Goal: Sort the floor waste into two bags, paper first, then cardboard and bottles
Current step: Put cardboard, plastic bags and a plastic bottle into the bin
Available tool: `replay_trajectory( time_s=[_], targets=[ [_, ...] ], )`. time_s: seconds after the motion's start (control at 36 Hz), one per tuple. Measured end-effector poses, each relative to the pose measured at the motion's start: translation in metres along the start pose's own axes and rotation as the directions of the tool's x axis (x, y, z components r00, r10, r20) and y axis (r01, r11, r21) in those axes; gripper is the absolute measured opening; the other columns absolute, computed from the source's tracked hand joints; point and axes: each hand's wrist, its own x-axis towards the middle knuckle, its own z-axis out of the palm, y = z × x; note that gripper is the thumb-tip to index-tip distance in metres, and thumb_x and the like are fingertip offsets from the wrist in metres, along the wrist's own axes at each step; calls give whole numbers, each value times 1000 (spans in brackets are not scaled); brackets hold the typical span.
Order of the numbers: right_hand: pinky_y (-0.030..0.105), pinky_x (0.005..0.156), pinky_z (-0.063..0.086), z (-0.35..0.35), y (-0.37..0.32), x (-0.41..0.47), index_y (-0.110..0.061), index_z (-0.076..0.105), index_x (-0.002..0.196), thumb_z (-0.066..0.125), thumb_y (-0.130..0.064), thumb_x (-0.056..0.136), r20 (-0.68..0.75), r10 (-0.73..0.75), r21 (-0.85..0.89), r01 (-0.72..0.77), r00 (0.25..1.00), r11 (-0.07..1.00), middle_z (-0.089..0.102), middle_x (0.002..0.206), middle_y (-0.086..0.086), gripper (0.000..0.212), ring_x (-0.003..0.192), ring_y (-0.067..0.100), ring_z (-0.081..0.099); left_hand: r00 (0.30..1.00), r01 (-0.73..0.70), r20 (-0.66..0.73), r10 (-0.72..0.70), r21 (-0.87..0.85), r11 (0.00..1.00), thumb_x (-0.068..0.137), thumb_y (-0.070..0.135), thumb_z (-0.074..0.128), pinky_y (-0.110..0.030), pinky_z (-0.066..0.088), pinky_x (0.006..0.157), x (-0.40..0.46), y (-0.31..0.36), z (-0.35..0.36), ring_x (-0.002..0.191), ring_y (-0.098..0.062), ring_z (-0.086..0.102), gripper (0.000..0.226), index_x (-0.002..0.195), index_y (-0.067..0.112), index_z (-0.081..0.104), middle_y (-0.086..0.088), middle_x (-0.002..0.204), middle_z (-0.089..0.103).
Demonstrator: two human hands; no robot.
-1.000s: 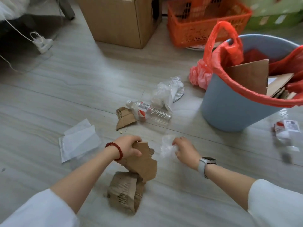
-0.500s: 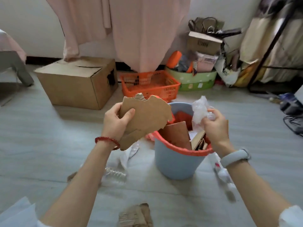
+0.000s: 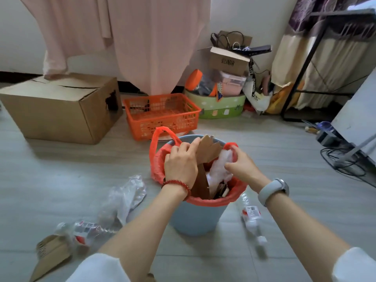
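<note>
Cardboard [image 3: 209, 151] was gripped by the left hand [image 3: 181, 163] over the red bag [image 3: 157, 165] in the bin [image 3: 195, 218]; crumpled clear plastic [image 3: 220, 168] was pinched by the right hand [image 3: 241, 166].

The floor [image 3: 61, 180] is smooth pale wood-look plank with a soft sheen, and on it the bin [image 3: 195, 218] is matt blue plastic lined with a thin, crinkled, glossy red plastic bag [image 3: 156, 159]. Inside, the cardboard [image 3: 209, 151] is matt brown with torn edges, next to crumpled translucent film [image 3: 219, 169]; the same clear wrinkled plastic shows in the wrap [image 3: 126, 196] at 8 o'clock from the bin and the bottle [image 3: 251, 217] at 4 o'clock. At 10 o'clock the box [image 3: 61, 110] is matt corrugated card, and the basket [image 3: 162, 115] at 12 is glossy orange plastic mesh.
</note>
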Motion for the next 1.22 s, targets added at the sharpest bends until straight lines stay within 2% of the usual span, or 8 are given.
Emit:
replay_trajectory(
  time_s=[0.19,0.44,0.58,0.67,0.78,0.92,1.08,1.22],
  targets=[
    [22,107,24,8,17,6,-9,36,141,45,0,88,58,-154,-121,160,986,980,39,146,8,55,135,20,35,960,25,277,-45,77,997,90,10,45,-37,48,67,9,5,14,95,-32,60,39,128,21,48,-7,109,56],
    [24,109,24,20,38,10,-14,53,130,38,-1,88,252,-179,-390,269,951,881,37,147,2,46,135,20,36,629,-26,765,-137,197,980,82,29,47,-41,36,95,1,-22,31,109,-25,57,32,107,29,66,2,112,66],
    [50,116,5,15,30,10,-30,44,136,30,-24,94,371,-4,-709,286,929,645,32,149,-2,44,145,27,7,797,10,603,-46,62,998,86,32,45,-46,26,105,5,-38,10,116,-19,51,29,102,32,68,7,113,65],
    [55,115,-2,19,18,7,-28,32,142,30,-24,94,331,1,-688,240,944,685,24,154,3,48,145,28,1,919,-15,392,47,-85,996,81,35,42,-43,23,108,-11,-44,5,116,-16,52,36,104,25,68,6,113,64],
    [54,116,6,43,-6,-14,-13,51,130,33,-19,84,-38,-328,-481,270,944,834,44,143,9,50,141,29,25,990,-68,110,90,-186,980,78,31,43,-45,40,96,-36,-59,-5,105,-22,57,38,102,16,68,-3,106,65],
    [41,99,44,98,-34,-53,0,65,104,37,-5,74,-217,-684,-188,658,696,729,64,112,15,42,109,31,56,998,5,65,6,-181,984,80,25,45,-37,42,88,-79,-95,-31,103,-19,52,34,108,13,61,-7,111,61],
    [30,75,47,200,-22,-127,-7,60,112,43,-7,81,249,-713,-17,739,655,674,62,100,12,35,91,26,57,913,173,370,-169,23,985,81,31,39,-45,51,81,-177,-165,-60,93,-31,61,42,107,8,61,-12,106,61],
    [56,110,20,261,40,-177,-35,13,146,58,-40,84,892,-103,-278,714,441,643,13,154,7,76,141,36,9,598,254,695,-399,308,917,88,40,52,-42,33,104,-255,-216,-92,126,-25,40,51,133,19,42,-5,137,42]
  ],
)
